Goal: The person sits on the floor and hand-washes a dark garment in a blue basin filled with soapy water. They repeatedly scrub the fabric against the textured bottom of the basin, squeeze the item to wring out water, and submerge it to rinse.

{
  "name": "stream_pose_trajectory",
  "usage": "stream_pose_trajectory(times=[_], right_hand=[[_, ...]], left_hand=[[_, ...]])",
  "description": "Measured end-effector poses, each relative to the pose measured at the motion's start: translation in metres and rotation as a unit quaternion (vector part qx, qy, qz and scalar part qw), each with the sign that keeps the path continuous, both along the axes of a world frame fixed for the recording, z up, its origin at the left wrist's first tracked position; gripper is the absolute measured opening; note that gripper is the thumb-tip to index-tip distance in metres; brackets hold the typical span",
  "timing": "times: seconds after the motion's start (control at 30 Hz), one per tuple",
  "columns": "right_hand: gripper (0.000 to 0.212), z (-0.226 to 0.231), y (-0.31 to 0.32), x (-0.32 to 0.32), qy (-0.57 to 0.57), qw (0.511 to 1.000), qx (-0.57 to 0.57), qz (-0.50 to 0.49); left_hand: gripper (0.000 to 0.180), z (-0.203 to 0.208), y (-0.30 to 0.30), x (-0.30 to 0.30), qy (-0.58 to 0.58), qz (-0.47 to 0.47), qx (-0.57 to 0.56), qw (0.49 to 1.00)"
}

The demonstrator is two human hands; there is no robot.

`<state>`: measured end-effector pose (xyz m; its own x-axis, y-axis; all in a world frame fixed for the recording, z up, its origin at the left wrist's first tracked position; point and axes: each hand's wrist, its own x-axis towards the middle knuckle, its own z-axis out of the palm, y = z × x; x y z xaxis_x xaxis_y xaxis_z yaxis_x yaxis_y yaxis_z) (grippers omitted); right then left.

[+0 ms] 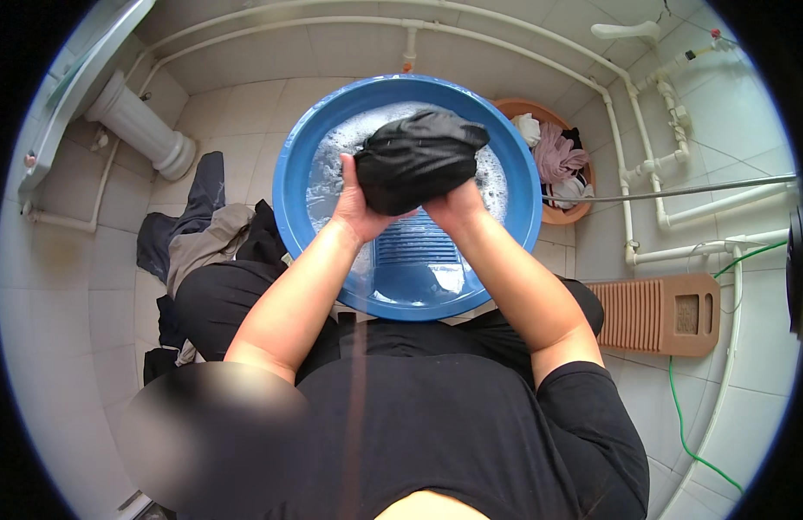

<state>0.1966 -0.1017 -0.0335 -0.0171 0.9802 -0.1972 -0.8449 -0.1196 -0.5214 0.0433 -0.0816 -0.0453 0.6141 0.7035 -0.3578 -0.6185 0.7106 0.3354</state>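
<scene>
A bundled wet black garment (421,160) is held up over a large round blue washtub (295,227). My left hand (360,208) grips its left side, thumb up along the edge and fingers beneath. On the lower right, my right hand (456,204) holds the cloth from below, its fingers partly hidden by the garment. Soapy water (342,139) with white suds fills the tub behind the cloth. The tub's built-in ribbed washboard (416,243) slopes toward me under my wrists. What kind of garment it is cannot be made out.
An orange basin (571,212) of pink, white and dark clothes sits right of the tub. Dark and beige clothes (206,234) lie on the floor at left. A brown washboard (653,314) rests at right beside a green hose (679,407). White pipes (622,173) line the walls; a sink pedestal (141,121) stands far left.
</scene>
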Motion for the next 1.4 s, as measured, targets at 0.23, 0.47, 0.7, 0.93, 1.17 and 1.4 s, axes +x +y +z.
stream_pose_trajectory(times=[0.23, 0.47, 0.7, 0.93, 1.17, 1.4], right_hand=[[0.051, 0.011, -0.033, 0.063, -0.657, 0.690, 0.107, 0.284], [0.046, -0.047, 0.002, 0.056, -0.490, 0.845, -0.161, 0.140], [0.033, -0.030, -0.038, 0.020, -0.660, 0.742, 0.108, 0.047], [0.024, -0.068, -0.037, 0.018, -0.786, 0.586, 0.189, -0.058], [0.053, -0.053, 0.005, 0.031, -0.830, 0.540, -0.067, 0.122], [0.036, -0.045, -0.054, 0.023, -0.784, 0.592, 0.189, 0.007]], left_hand=[[0.039, -0.032, 0.017, -0.019, 0.086, -0.026, 0.025, 0.996], [0.058, -0.077, 0.026, 0.010, 0.461, -0.027, 0.395, 0.794], [0.037, -0.048, -0.038, 0.013, 0.601, 0.127, 0.501, 0.610], [0.023, -0.052, -0.022, 0.026, 0.601, -0.014, 0.528, 0.600], [0.044, -0.075, 0.019, 0.033, 0.706, -0.074, 0.459, 0.533], [0.016, -0.051, -0.041, 0.026, 0.562, 0.040, 0.584, 0.585]])
